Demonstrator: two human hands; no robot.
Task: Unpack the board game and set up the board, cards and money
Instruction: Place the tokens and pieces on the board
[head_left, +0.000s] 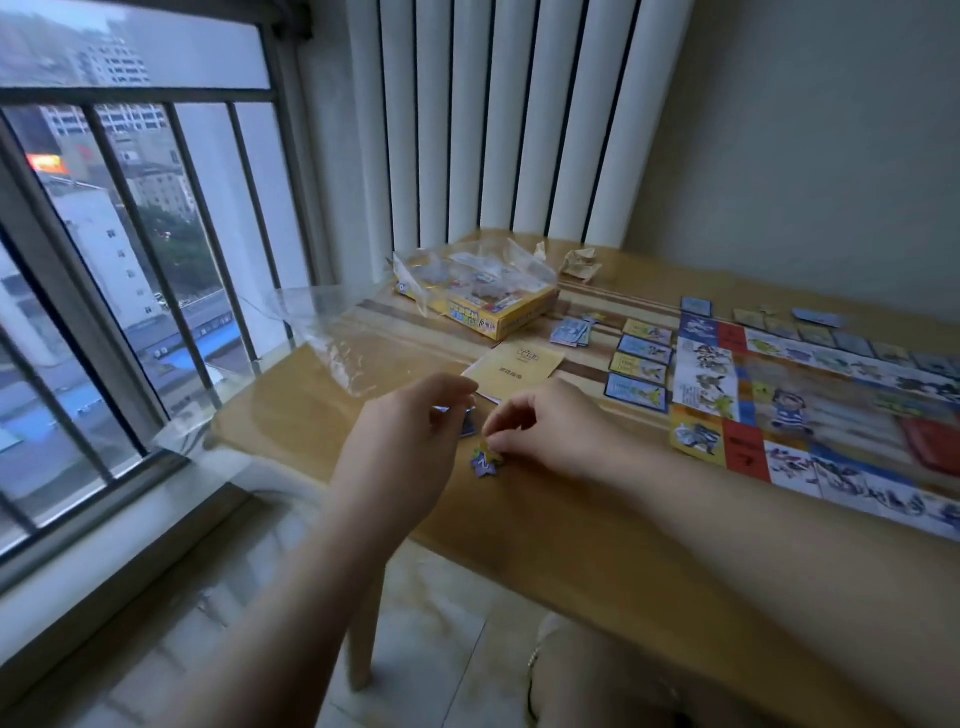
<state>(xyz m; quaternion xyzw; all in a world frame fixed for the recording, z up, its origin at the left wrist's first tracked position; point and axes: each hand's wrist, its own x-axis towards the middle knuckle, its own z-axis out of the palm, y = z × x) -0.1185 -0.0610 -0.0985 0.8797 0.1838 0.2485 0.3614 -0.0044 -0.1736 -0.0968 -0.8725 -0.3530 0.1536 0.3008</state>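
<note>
The colourful game board (810, 415) lies unfolded on the right of the wooden table (571, 530). Several cards (641, 371) sit in a column along its left edge, more run along its far edge, and a small loose pile of cards (570, 331) lies further left. The yellow game box (478, 293) stands open at the back. My left hand (410, 441) holds a small dark card or packet, mostly hidden by the fingers. My right hand (545, 431) pinches small purple-and-yellow cardboard pieces (485, 461) against the table.
A yellow rule booklet (519, 366) lies just beyond my hands. Clear plastic wrap (358, 358) sprawls at the table's left end. Crumpled paper (582, 265) sits behind the box. A barred window is on the left, a white radiator behind.
</note>
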